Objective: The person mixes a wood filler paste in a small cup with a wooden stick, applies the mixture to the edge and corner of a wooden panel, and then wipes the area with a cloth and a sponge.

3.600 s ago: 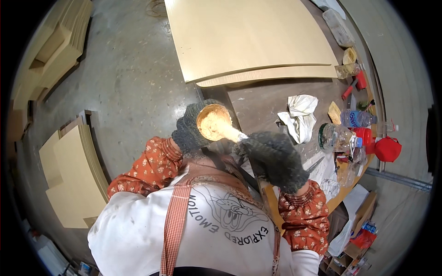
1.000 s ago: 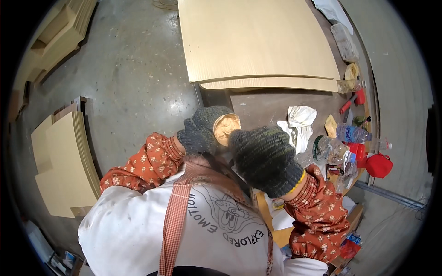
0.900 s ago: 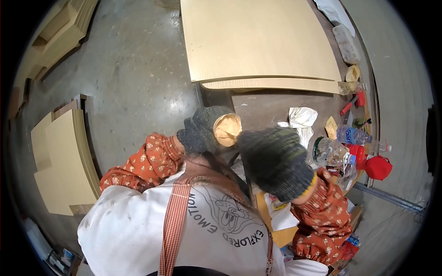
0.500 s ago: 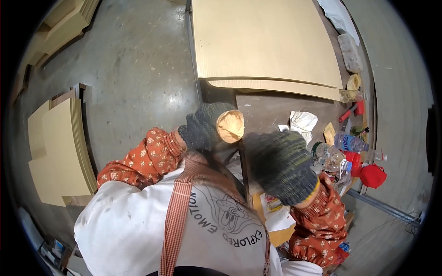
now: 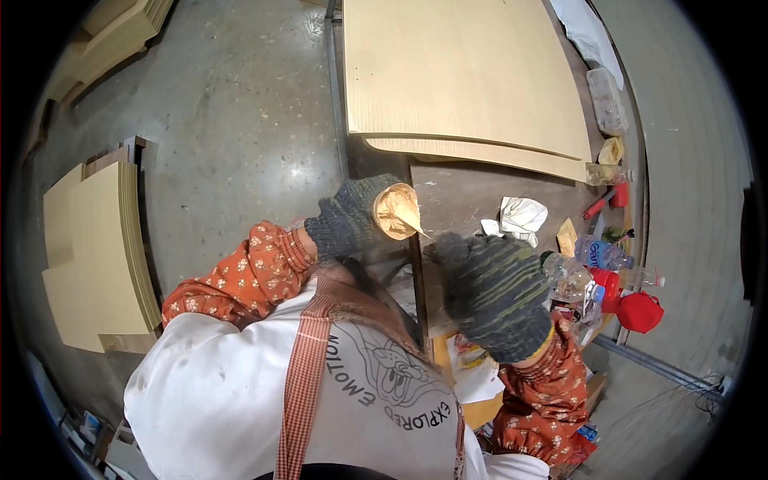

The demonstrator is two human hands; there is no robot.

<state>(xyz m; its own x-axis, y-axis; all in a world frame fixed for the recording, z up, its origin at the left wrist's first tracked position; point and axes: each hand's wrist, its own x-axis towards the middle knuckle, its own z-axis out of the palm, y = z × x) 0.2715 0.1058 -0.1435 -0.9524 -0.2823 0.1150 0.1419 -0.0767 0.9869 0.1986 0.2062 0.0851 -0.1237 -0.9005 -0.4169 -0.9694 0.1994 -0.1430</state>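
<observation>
My left hand (image 5: pixel 352 214), in a dark grey knitted glove, is wrapped round a small round tub (image 5: pixel 395 188). Its open top faces up and shows a tan, crinkled filling (image 5: pixel 398 210); whether this is paste or something else I cannot tell. A thin tan point stretches from the filling over the rim toward my right hand (image 5: pixel 496 292). That hand wears a grey knitted glove with greenish streaks, and its curled fingers end close to the point. The fingertips are blurred and partly hidden, so what they pinch does not show.
Large pale boards (image 5: pixel 464 72) lie stacked on the brown table (image 5: pixel 456 188) ahead. Crumpled white paper (image 5: pixel 523 216), a tan lump (image 5: pixel 566 238), plastic bottles (image 5: pixel 600 253) and a red cap-like thing (image 5: pixel 640 312) crowd the right side. More boards (image 5: pixel 100 256) stand at left on the floor.
My right hand has shifted slightly right and is less blurred. A tan point now stretches from the tub toward it. My left hand keeps its hold on the tub, nearly in place.
</observation>
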